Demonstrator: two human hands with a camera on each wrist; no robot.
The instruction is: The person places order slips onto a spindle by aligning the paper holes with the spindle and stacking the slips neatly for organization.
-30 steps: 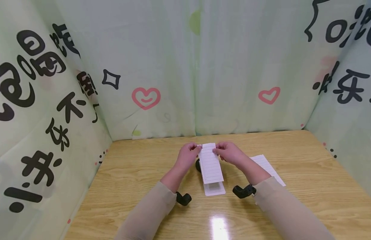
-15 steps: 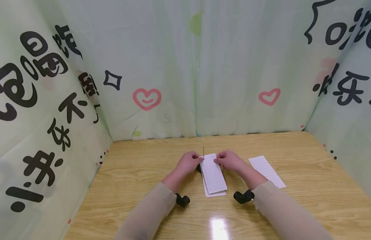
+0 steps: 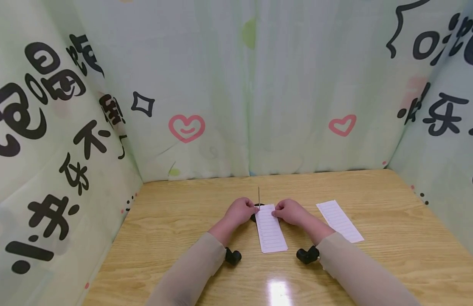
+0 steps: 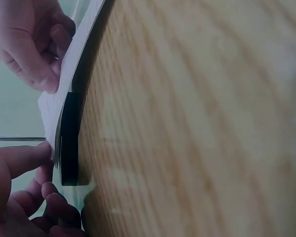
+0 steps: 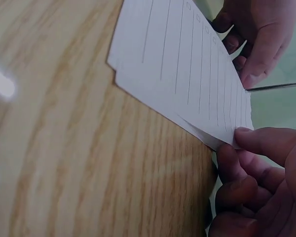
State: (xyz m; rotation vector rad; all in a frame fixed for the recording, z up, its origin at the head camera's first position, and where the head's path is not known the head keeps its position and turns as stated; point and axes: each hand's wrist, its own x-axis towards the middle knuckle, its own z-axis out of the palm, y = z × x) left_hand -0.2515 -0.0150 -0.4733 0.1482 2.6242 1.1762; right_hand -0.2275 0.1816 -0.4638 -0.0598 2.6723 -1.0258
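Lined white paper slips [image 3: 272, 233] lie stacked, pierced near their top left by the thin upright spike [image 3: 259, 194] of a bill spike. Its black base [image 4: 70, 148] shows under the slips' top end in the left wrist view. My left hand [image 3: 241, 211] pinches the top left corner right beside the spike. On the opposite edge, my right hand [image 3: 291, 212] pinches the slips between thumb and fingers. In the right wrist view, the upper sheet [image 5: 187, 64] bows up a little from the one below near the right thumb.
A separate lined sheet [image 3: 340, 221] lies on the wooden table [image 3: 183, 221] to the right. Patterned curtains [image 3: 297, 85] enclose the back and both sides. A black wrist camera [image 3: 232, 256] is worn at the left wrist, another [image 3: 308, 255] at the right.
The upper slip, earlier held raised at the spike's top, has come down along the spike and now lies over the lower one. Both hands have lowered with it.
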